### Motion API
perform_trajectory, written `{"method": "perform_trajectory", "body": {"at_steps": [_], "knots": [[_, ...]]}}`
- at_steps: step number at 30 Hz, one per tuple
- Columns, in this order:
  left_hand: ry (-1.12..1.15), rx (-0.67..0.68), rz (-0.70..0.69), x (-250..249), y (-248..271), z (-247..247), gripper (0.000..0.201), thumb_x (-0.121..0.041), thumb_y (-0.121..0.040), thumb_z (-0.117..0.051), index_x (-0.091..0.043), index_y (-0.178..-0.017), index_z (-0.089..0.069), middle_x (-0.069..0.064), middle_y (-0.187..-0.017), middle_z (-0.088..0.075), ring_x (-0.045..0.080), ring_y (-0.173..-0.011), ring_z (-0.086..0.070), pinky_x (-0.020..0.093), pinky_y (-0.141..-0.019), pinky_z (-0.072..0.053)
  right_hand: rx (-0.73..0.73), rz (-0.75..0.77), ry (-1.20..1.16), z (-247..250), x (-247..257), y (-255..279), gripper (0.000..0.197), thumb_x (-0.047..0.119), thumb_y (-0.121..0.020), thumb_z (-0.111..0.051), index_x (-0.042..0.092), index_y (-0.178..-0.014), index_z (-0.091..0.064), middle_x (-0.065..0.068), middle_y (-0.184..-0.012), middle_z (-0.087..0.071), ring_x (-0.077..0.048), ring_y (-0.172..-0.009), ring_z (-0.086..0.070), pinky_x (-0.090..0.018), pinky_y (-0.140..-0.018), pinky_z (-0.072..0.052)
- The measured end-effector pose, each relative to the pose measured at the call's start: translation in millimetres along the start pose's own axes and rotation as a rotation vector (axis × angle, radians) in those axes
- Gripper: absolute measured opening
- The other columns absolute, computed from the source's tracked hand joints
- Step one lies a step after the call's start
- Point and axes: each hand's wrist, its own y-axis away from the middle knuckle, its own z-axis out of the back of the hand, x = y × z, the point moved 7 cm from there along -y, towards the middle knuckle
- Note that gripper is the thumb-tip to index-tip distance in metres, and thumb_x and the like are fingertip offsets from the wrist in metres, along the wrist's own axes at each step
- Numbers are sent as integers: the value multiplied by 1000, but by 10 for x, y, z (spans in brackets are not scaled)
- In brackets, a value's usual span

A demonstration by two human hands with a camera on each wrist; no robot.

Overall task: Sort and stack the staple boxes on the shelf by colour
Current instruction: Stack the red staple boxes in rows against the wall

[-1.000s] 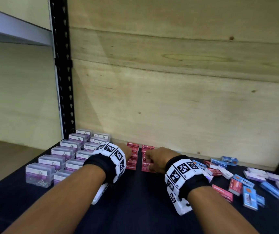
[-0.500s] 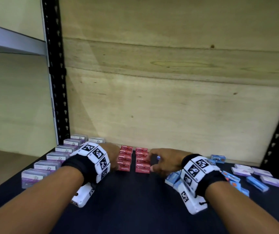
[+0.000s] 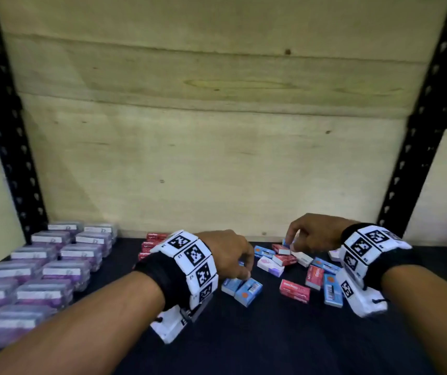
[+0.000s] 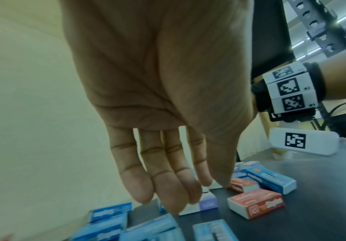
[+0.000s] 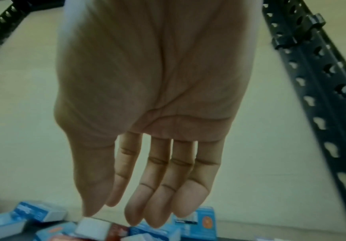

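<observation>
With both hands, left hand (image 3: 229, 255) and right hand (image 3: 313, 232), hanging empty and straight-fingered over the mixed staple boxes (image 3: 294, 272) scattered on the shelf (image 3: 244, 342), a hurried grab could pick the wrong colour or scatter neighbours.

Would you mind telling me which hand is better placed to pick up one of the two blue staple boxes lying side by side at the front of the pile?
Probably the left hand: it hovers open right over those blue staple boxes; the right hand is farther back.
</observation>
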Motion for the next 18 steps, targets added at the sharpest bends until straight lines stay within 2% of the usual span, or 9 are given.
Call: {"method": "perform_trajectory", "body": {"at_steps": [2,3,5,8,10,13,16,18], "knots": [[-11,2,-55,-153,-139,-18,23,-37,-92,-60,-25,-111,-64,-13,-84,-52,14,-86,-53,28,-77,-43,40,-25,26,-44,-139,19,8,28,-89,-70,32,-95,-67,4,-87,-72,-8,-66,-60,-25,-73,-49],[-12,4,-79,-222,-205,-28,24,-37,-92,-60,-26,-112,-64,-13,-82,-52,14,-86,-54,28,-77,-44,61,-39,32,-76,-212,29,9,28,-88,-71,32,-95,-66,8,-83,-68,-6,-64,-58,-23,-71,-48],[-24,-2,-117,-345,-342,-51,25,-39,-91,-62,-28,-113,-64,-16,-76,-48,14,-84,-53,29,-75,-45,82,-67,30,-128,-363,48,11,27,-84,-75,32,-92,-68,15,-76,-63,-2,-67,-56,-19,-68,-44],[-88,6,-170,-499,-494,-95,31,-42,-89,-63,-29,-117,-63,-14,-78,-48,14,-83,-52,29,-75,-45,120,-82,13,-201,-474,100,13,30,-79,-80,30,-89,-72,20,-73,-64,0,-71,-57,-17,-63,-40],[-112,23,-197,-575,-581,-133,36,-44,-87,-65,-27,-119,-62,-14,-79,-48,13,-84,-52,28,-73,-42,153,-98,0,-248,-503,128,17,34,-77,-82,29,-91,-73,21,-76,-65,2,-75,-56,-17,-67,-41],[-109,54,-207,-624,-676,-186,42,-45,-84,-69,-25,-121,-62,-13,-78,-47,13,-85,-51,25,-68,-38,175,-115,15,-288,-505,118,38,42,-72,-84,24,-103,-71,18,-80,-63,-2,-76,-55,-24,-77,-45],[-112,97,-215,-662,-726,-236,44,-43,-83,-72,-22,-120,-63,-14,-74,-48,12,-81,-52,24,-59,-34,191,-111,48,-307,-488,108,47,45,-69,-85,21,-106,-70,17,-65,-64,-4,-72,-57,-28,-80,-46],[-129,114,-215,-678,-740,-250,42,-40,-83,-72,-20,-119,-63,-12,-76,-50,13,-80,-52,24,-63,-35,201,-110,77,-315,-462,116,50,47,-67,-85,20,-107,-70,17,-63,-66,-5,-72,-58,-28,-81,-48]]}}
